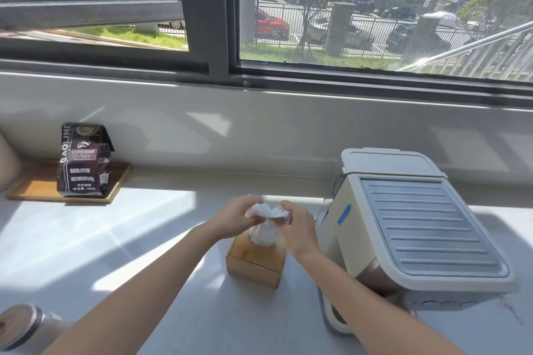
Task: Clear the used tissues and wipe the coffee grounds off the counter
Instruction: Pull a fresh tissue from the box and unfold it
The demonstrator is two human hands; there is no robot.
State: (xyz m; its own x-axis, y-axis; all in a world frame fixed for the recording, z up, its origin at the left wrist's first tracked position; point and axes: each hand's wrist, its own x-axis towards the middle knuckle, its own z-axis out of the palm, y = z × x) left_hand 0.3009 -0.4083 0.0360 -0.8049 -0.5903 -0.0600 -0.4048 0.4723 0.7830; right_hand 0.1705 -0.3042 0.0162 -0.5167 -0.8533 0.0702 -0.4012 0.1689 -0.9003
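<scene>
A white tissue (264,229) hangs above a small wooden tissue box (255,261) in the middle of the white counter (115,245). My left hand (238,217) pinches the tissue's upper left edge. My right hand (297,228) pinches its upper right edge, so both hands hold the same tissue between them. Its lower part bulges down into the top of the box. Dark specks that look like coffee grounds (510,310) lie on the counter at the right of the machine.
A cream coffee machine (409,228) stands just right of my right hand. A dark coffee bag (83,160) stands on a wooden tray (37,187) at the back left. A lidded jar (20,328) sits at the near left corner. Behind the counter runs a window sill.
</scene>
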